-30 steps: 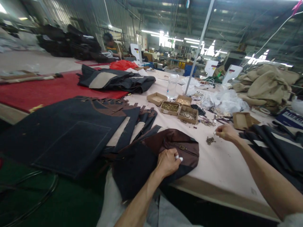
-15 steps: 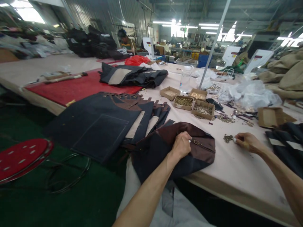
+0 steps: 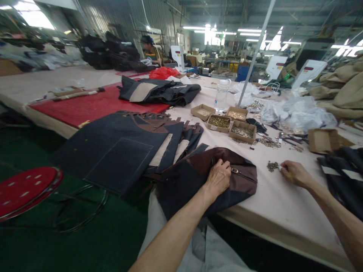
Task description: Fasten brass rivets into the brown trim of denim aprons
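As I watch remotely, the left hand (image 3: pixel 219 178) rests, fingers curled, on the navy-and-brown fabric piece (image 3: pixel 191 176) overhanging the near edge of the pale tabletop (image 3: pixel 283 204). Right hand (image 3: pixel 295 173): fingertips bunched at a small heap of bronze-coloured metal pieces (image 3: pixel 272 166), set in from that edge. Whether either of the hands pinches anything, I cannot tell.

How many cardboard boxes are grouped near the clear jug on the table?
4: back-left box, back-right box, front-left box, front-right box. None there looks hidden.
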Action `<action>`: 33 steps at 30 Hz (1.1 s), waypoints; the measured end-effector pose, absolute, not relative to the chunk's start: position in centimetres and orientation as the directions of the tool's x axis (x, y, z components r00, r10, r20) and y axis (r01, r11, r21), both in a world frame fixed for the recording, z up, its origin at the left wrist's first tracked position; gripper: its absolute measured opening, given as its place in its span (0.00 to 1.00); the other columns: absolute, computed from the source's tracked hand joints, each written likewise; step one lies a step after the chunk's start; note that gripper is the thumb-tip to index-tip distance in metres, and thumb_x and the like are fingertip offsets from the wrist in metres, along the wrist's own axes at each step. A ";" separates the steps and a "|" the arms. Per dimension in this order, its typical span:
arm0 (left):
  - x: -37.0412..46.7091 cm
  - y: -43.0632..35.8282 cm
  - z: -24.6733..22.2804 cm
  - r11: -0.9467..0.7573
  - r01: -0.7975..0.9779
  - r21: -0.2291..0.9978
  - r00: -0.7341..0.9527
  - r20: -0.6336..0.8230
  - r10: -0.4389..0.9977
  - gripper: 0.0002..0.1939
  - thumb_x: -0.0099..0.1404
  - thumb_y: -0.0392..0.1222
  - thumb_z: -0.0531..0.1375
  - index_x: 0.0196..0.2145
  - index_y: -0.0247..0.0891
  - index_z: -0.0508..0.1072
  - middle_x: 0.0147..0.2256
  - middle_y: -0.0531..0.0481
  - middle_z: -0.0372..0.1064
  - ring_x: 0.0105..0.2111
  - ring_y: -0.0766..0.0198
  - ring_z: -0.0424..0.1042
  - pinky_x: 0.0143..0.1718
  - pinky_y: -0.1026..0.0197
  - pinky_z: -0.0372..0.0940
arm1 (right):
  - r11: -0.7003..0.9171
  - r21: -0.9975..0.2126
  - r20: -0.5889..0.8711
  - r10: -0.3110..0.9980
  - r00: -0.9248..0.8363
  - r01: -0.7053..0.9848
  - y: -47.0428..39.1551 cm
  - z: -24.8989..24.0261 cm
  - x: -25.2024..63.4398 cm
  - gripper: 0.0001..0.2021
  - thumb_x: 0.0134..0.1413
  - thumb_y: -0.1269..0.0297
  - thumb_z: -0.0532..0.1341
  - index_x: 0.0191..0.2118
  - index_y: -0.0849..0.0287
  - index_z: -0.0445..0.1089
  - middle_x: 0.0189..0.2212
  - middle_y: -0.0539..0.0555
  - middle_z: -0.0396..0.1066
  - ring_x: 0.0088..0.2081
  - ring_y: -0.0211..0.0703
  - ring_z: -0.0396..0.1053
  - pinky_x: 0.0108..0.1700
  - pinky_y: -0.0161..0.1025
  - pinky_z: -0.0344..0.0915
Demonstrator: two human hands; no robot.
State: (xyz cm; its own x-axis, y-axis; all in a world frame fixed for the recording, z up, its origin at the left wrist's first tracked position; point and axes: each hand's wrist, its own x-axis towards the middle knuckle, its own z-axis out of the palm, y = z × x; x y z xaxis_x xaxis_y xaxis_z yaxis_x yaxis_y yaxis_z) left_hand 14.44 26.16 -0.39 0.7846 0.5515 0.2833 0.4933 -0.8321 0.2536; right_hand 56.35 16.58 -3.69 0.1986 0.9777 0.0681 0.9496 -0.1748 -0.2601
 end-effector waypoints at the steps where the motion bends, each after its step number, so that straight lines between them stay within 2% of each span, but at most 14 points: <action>1: 14.5 26.1 -0.4 -0.837 0.489 0.246 0.790 0.281 0.545 0.13 0.64 0.28 0.53 0.40 0.35 0.75 0.43 0.41 0.69 0.44 0.53 0.63 0.45 0.53 0.66 | -0.170 -0.253 0.087 0.976 0.197 0.952 16.8 -3.3 55.6 0.11 0.53 0.56 0.57 0.32 0.57 0.71 0.27 0.58 0.75 0.30 0.51 0.71 0.34 0.43 0.62; 5: 14.1 26.4 -0.8 -0.858 0.429 0.282 0.806 0.310 0.505 0.14 0.63 0.28 0.54 0.42 0.34 0.76 0.43 0.42 0.69 0.44 0.54 0.64 0.45 0.55 0.66 | -0.074 -0.361 0.168 0.975 0.143 0.930 18.3 -0.6 48.8 0.11 0.58 0.55 0.56 0.36 0.56 0.71 0.26 0.54 0.73 0.27 0.46 0.68 0.32 0.40 0.61; 8: 13.7 26.9 -1.2 -0.847 0.408 0.342 0.798 0.317 0.513 0.16 0.63 0.27 0.53 0.44 0.36 0.77 0.43 0.44 0.70 0.44 0.56 0.65 0.46 0.57 0.67 | 0.192 -0.423 0.251 0.964 -0.090 0.885 19.9 0.6 41.5 0.09 0.61 0.58 0.56 0.39 0.55 0.69 0.30 0.53 0.72 0.30 0.44 0.67 0.33 0.39 0.61; 10: 13.5 27.3 -1.4 -0.835 0.401 0.377 0.792 0.315 0.523 0.18 0.62 0.27 0.54 0.45 0.36 0.78 0.43 0.44 0.71 0.44 0.57 0.65 0.48 0.57 0.67 | 0.313 -0.424 0.275 0.938 -0.209 0.850 21.0 0.3 37.5 0.07 0.62 0.61 0.55 0.41 0.56 0.67 0.33 0.54 0.71 0.32 0.44 0.67 0.36 0.39 0.62; 12: 13.3 27.5 -1.5 -0.823 0.399 0.404 0.783 0.317 0.535 0.19 0.60 0.27 0.55 0.46 0.36 0.78 0.41 0.44 0.72 0.44 0.57 0.66 0.50 0.57 0.67 | 0.362 -0.382 0.287 0.921 -0.263 0.850 21.9 -0.7 35.2 0.06 0.63 0.63 0.54 0.41 0.56 0.66 0.34 0.54 0.69 0.34 0.45 0.67 0.38 0.40 0.63; 18: 13.3 27.4 -1.5 -0.791 0.420 0.446 0.749 0.322 0.579 0.19 0.59 0.28 0.55 0.44 0.36 0.80 0.40 0.43 0.74 0.43 0.56 0.68 0.49 0.57 0.68 | 0.395 -0.204 0.302 0.896 -0.326 0.896 22.5 -2.8 34.1 0.07 0.66 0.64 0.52 0.41 0.57 0.66 0.35 0.56 0.67 0.35 0.46 0.67 0.39 0.41 0.62; 23: 13.4 27.4 -1.8 -0.751 0.443 0.489 0.709 0.322 0.627 0.20 0.56 0.27 0.56 0.43 0.35 0.80 0.40 0.42 0.75 0.44 0.56 0.70 0.51 0.58 0.68 | 0.403 -0.112 0.336 0.875 -0.348 0.908 22.2 -3.0 33.4 0.08 0.66 0.65 0.52 0.42 0.58 0.68 0.36 0.57 0.67 0.36 0.46 0.66 0.40 0.41 0.62; 26: 13.5 27.5 -1.9 -0.731 0.455 0.509 0.700 0.303 0.647 0.17 0.55 0.27 0.57 0.39 0.34 0.80 0.38 0.41 0.76 0.43 0.56 0.72 0.51 0.57 0.69 | 0.427 -0.061 0.352 0.855 -0.381 0.902 22.0 -3.5 33.1 0.09 0.66 0.66 0.52 0.43 0.58 0.69 0.37 0.57 0.67 0.37 0.46 0.66 0.41 0.41 0.62; 29: 13.6 27.8 -2.0 -0.727 0.459 0.510 0.705 0.288 0.648 0.14 0.54 0.27 0.58 0.36 0.33 0.80 0.36 0.41 0.76 0.41 0.56 0.73 0.50 0.57 0.70 | 0.445 -0.092 0.367 0.847 -0.385 0.891 22.2 -4.0 33.4 0.08 0.65 0.66 0.52 0.43 0.58 0.68 0.36 0.57 0.66 0.37 0.46 0.66 0.41 0.41 0.62; 33: 13.5 27.9 -2.4 -0.725 0.445 0.526 0.693 0.310 0.651 0.15 0.55 0.27 0.58 0.39 0.33 0.80 0.38 0.41 0.76 0.42 0.56 0.73 0.49 0.57 0.70 | 0.388 -0.268 0.386 0.882 -0.270 0.882 22.6 -4.7 34.2 0.05 0.65 0.64 0.53 0.40 0.57 0.65 0.34 0.54 0.66 0.35 0.45 0.67 0.39 0.40 0.63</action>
State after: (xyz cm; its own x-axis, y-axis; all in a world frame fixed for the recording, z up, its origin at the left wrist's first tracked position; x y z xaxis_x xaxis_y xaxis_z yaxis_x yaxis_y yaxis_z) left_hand 13.53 27.92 -2.45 0.6931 0.6509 0.3097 0.4454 -0.7245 0.5260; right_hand 34.24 22.55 -4.70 -0.2705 0.8820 0.3859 0.8822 0.3876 -0.2675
